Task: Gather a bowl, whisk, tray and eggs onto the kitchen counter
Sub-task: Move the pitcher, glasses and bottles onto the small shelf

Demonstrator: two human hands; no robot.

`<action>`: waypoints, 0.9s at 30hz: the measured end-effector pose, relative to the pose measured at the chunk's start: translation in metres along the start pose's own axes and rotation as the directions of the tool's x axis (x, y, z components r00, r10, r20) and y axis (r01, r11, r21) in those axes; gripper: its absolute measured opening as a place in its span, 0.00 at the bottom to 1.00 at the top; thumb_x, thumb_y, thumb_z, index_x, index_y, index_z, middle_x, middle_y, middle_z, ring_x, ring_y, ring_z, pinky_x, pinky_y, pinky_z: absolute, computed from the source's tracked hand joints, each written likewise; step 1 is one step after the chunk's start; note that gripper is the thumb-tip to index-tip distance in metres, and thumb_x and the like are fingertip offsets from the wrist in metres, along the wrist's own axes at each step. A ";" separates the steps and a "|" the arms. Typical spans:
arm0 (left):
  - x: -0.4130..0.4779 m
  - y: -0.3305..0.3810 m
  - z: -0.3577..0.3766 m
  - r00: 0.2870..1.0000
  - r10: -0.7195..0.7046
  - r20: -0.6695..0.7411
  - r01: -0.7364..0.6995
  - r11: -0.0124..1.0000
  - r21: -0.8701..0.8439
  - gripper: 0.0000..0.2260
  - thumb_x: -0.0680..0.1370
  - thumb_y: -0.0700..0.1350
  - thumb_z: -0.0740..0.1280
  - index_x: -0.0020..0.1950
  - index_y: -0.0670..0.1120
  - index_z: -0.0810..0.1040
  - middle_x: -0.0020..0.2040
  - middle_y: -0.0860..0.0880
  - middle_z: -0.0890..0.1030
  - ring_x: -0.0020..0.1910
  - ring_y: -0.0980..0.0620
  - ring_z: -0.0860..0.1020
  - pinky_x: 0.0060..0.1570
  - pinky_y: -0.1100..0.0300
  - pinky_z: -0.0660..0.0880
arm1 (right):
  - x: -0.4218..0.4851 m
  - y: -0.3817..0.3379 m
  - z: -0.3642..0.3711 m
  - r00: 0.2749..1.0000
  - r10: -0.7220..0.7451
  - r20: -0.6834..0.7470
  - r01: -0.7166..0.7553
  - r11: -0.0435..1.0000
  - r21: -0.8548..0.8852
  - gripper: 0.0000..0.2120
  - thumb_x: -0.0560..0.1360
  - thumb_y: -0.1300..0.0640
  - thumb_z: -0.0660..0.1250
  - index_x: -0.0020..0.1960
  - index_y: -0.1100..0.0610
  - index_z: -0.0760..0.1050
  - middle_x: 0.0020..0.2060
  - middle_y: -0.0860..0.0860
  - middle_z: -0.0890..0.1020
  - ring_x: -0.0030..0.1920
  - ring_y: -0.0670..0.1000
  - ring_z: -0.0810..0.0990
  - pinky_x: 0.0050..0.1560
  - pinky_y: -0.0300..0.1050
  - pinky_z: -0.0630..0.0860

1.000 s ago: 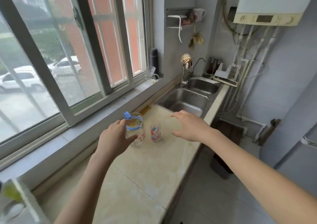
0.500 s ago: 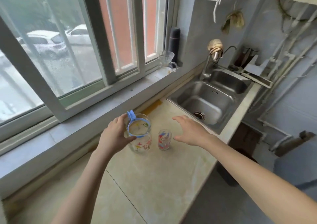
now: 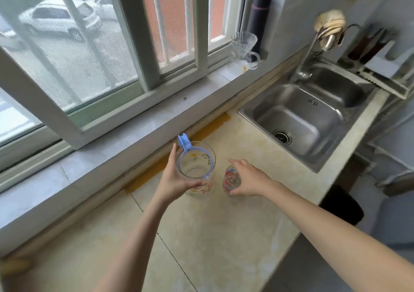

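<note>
No bowl, whisk, tray or eggs are in view. A clear glass pitcher (image 3: 198, 168) with a blue rim and printed flowers stands on the beige counter (image 3: 212, 235), and my left hand (image 3: 177, 179) is wrapped around its left side. Just to its right is a small glass (image 3: 231, 181) with red and blue print. My right hand (image 3: 248, 177) closes around that glass from the right, fingers over its rim.
A steel double sink (image 3: 300, 121) with a tap (image 3: 313, 52) lies to the right. A window sill (image 3: 112, 148) runs along the counter's far side, carrying a glass funnel cup (image 3: 245, 47) and a dark flask (image 3: 259, 16). The counter's front edge drops to the floor at right.
My right hand has moved left and down from hovering beside the small glass to gripping it. My left hand has stayed on the pitcher. The view has tilted further down.
</note>
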State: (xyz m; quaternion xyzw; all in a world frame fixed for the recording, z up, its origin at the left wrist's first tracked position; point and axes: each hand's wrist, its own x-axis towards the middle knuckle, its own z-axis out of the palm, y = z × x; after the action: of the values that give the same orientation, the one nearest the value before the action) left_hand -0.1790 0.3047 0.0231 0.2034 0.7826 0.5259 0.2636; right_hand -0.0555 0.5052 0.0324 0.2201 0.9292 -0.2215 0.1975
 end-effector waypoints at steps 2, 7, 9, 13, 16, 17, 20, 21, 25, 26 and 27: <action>0.005 -0.006 0.006 0.999 0.032 -0.037 -0.035 0.998 -0.059 0.60 0.51 0.48 0.84 0.76 0.49 0.56 0.66 0.62 0.71 0.66 0.65 0.70 0.64 0.66 0.67 | 0.005 0.002 0.006 1.000 0.001 -0.002 -0.001 1.000 0.007 0.53 0.62 0.43 0.77 0.78 0.51 0.51 0.70 0.53 0.64 0.69 0.56 0.68 0.66 0.49 0.70; 0.006 -0.008 0.016 0.993 0.071 -0.099 -0.081 0.991 -0.103 0.51 0.54 0.47 0.83 0.73 0.49 0.63 0.67 0.59 0.72 0.66 0.62 0.70 0.65 0.64 0.68 | 0.011 0.005 0.015 0.999 -0.005 -0.054 0.009 0.997 0.072 0.43 0.68 0.45 0.73 0.76 0.52 0.56 0.69 0.53 0.66 0.67 0.55 0.72 0.64 0.47 0.71; 0.002 -0.006 0.018 0.989 0.084 -0.122 -0.096 0.991 -0.096 0.51 0.54 0.51 0.82 0.73 0.48 0.64 0.66 0.65 0.71 0.66 0.65 0.69 0.64 0.71 0.66 | 0.013 0.004 0.016 0.997 -0.001 -0.076 0.008 0.996 0.085 0.38 0.70 0.46 0.72 0.74 0.52 0.59 0.68 0.53 0.68 0.65 0.55 0.73 0.63 0.45 0.71; 0.000 -0.005 0.019 0.984 0.075 -0.161 -0.090 0.992 -0.088 0.51 0.55 0.52 0.82 0.73 0.47 0.65 0.68 0.60 0.72 0.68 0.64 0.68 0.68 0.65 0.65 | 0.013 0.004 0.013 0.996 0.032 -0.083 -0.023 0.993 0.114 0.36 0.68 0.46 0.74 0.72 0.52 0.63 0.65 0.53 0.71 0.63 0.55 0.75 0.61 0.45 0.72; -0.003 -0.001 0.016 0.982 0.072 -0.175 -0.090 0.992 -0.093 0.49 0.55 0.51 0.82 0.72 0.48 0.66 0.68 0.57 0.73 0.68 0.61 0.70 0.70 0.54 0.67 | 0.008 0.003 0.005 0.995 0.051 -0.082 -0.041 0.992 0.121 0.36 0.67 0.46 0.74 0.70 0.52 0.65 0.63 0.53 0.73 0.61 0.54 0.75 0.60 0.45 0.73; -0.005 0.002 0.014 0.980 0.078 -0.181 -0.095 0.992 -0.088 0.48 0.55 0.52 0.82 0.72 0.48 0.67 0.67 0.57 0.74 0.67 0.61 0.71 0.69 0.52 0.67 | 0.005 0.003 0.001 0.995 0.054 -0.088 -0.043 0.992 0.121 0.36 0.66 0.46 0.75 0.69 0.51 0.66 0.62 0.52 0.73 0.60 0.54 0.76 0.60 0.45 0.73; -0.015 0.011 0.009 0.978 0.115 -0.175 -0.129 0.989 -0.070 0.48 0.55 0.56 0.82 0.71 0.50 0.68 0.66 0.57 0.75 0.66 0.60 0.72 0.68 0.50 0.69 | -0.010 0.000 -0.015 0.991 0.052 -0.120 -0.037 0.992 0.122 0.35 0.64 0.45 0.75 0.67 0.50 0.67 0.60 0.51 0.75 0.58 0.53 0.77 0.58 0.45 0.74; -0.019 0.016 0.007 0.976 0.131 -0.175 -0.143 0.988 -0.062 0.48 0.55 0.56 0.82 0.71 0.50 0.68 0.66 0.57 0.75 0.66 0.59 0.72 0.68 0.50 0.69 | -0.017 -0.001 -0.022 0.990 0.046 -0.133 -0.029 0.992 0.125 0.35 0.63 0.45 0.75 0.67 0.50 0.68 0.60 0.51 0.75 0.58 0.53 0.77 0.58 0.44 0.74; -0.043 0.042 0.000 0.962 0.206 -0.181 -0.220 0.974 -0.060 0.48 0.54 0.55 0.81 0.72 0.49 0.68 0.66 0.57 0.75 0.66 0.61 0.71 0.67 0.60 0.68 | -0.054 -0.005 -0.054 0.983 0.022 -0.182 -0.001 0.993 0.118 0.34 0.63 0.46 0.75 0.67 0.49 0.69 0.60 0.48 0.76 0.57 0.49 0.77 0.54 0.40 0.73; -0.051 0.050 -0.002 0.956 0.230 -0.181 -0.245 0.968 -0.063 0.48 0.54 0.55 0.81 0.71 0.48 0.68 0.66 0.57 0.75 0.65 0.62 0.72 0.65 0.65 0.68 | -0.065 -0.007 -0.062 0.980 0.017 -0.198 0.006 0.994 0.112 0.35 0.63 0.47 0.76 0.67 0.48 0.70 0.60 0.48 0.77 0.56 0.49 0.77 0.54 0.40 0.73; -0.058 0.059 -0.004 0.950 0.254 -0.180 -0.269 0.961 -0.064 0.47 0.54 0.55 0.81 0.71 0.48 0.69 0.65 0.57 0.76 0.64 0.62 0.72 0.64 0.68 0.68 | -0.075 -0.009 -0.070 0.977 0.009 -0.214 0.014 0.994 0.109 0.35 0.62 0.47 0.76 0.67 0.48 0.70 0.60 0.48 0.77 0.55 0.49 0.78 0.54 0.40 0.74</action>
State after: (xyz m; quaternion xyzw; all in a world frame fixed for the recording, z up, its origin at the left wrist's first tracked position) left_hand -0.1344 0.2884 0.0907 0.2481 0.7445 0.6055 0.1327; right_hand -0.0167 0.5088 0.1277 0.2520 0.9318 -0.2474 0.0834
